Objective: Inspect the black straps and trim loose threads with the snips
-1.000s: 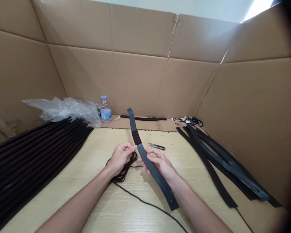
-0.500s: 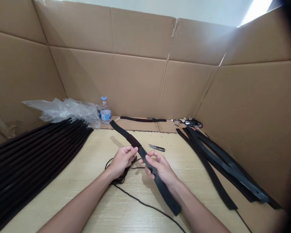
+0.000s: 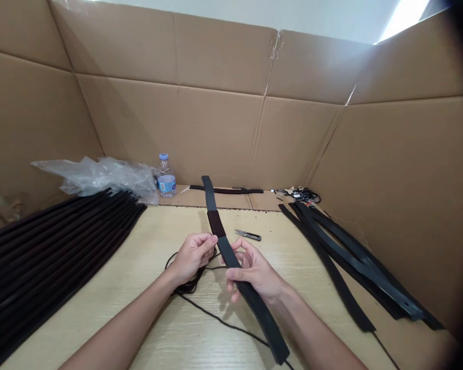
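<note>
A long, flat black strip (image 3: 228, 253) slants across the middle, its far end raised off the table. Dark brown-black cord is wound tightly around part of it, forming a wrapped band (image 3: 216, 224). My left hand (image 3: 195, 257) pinches at the lower edge of that band, thumb against finger. My right hand (image 3: 252, 270) grips the strip below the band, thumb on top and fingers behind. Under my left hand lies a loose coil of black cord (image 3: 193, 283), partly hidden, and a length runs from it toward the lower right.
Thread snips (image 3: 248, 235) lie just beyond my right hand. Many black strips (image 3: 61, 241) are stacked at left, and several more (image 3: 347, 257) at right. A water bottle (image 3: 166, 177), plastic bags (image 3: 104, 174) and a cord tangle (image 3: 304, 195) sit along the cardboard wall (image 3: 216, 133).
The strip has turned, its far end swinging right and its near end dropping lower. My right thumb has shifted down along it. My left hand stays at the band's lower edge.
</note>
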Available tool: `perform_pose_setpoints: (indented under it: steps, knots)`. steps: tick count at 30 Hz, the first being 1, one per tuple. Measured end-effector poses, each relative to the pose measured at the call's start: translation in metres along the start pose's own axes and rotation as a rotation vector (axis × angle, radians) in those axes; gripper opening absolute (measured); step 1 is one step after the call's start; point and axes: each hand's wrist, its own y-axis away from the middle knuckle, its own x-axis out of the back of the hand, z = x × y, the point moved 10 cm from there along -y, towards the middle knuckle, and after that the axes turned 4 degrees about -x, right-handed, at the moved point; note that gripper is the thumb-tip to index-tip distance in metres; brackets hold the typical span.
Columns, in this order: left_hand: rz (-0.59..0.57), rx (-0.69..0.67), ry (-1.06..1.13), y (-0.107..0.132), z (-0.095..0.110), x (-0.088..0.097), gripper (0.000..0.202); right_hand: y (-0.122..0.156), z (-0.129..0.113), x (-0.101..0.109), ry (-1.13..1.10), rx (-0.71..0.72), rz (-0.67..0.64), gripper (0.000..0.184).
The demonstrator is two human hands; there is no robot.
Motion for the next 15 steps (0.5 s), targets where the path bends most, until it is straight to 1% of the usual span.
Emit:
perform_pose_setpoints:
  steps: [2,4,7,10,12,13,15]
  knots:
    - [0.047,-0.034,0.000,-0.001,0.004,0.004,0.044,-0.002,-0.004,0.000,0.015,0.035,-0.013,0.043]
    - [0.092,-0.038,-0.026,-0.001,0.003,0.010,0.045,-0.007,-0.005,0.008,0.016,0.053,0.027,0.039]
    - [0.136,-0.013,-0.079,-0.003,0.000,0.018,0.046,-0.013,0.002,0.021,-0.024,0.020,0.122,0.046]
    - [0.129,0.010,-0.093,-0.003,-0.003,0.017,0.046,-0.012,0.007,0.027,-0.036,-0.003,0.206,0.053]
    - [0.118,0.011,-0.090,-0.003,-0.004,0.014,0.047,-0.008,0.011,0.028,-0.030,-0.045,0.267,0.053]
    - [0.114,0.009,-0.090,-0.003,-0.003,0.013,0.047,-0.006,0.012,0.027,-0.022,-0.060,0.280,0.051]
    - [0.109,0.007,-0.081,-0.002,-0.003,0.010,0.048,-0.004,0.010,0.020,0.008,-0.050,0.242,0.042]
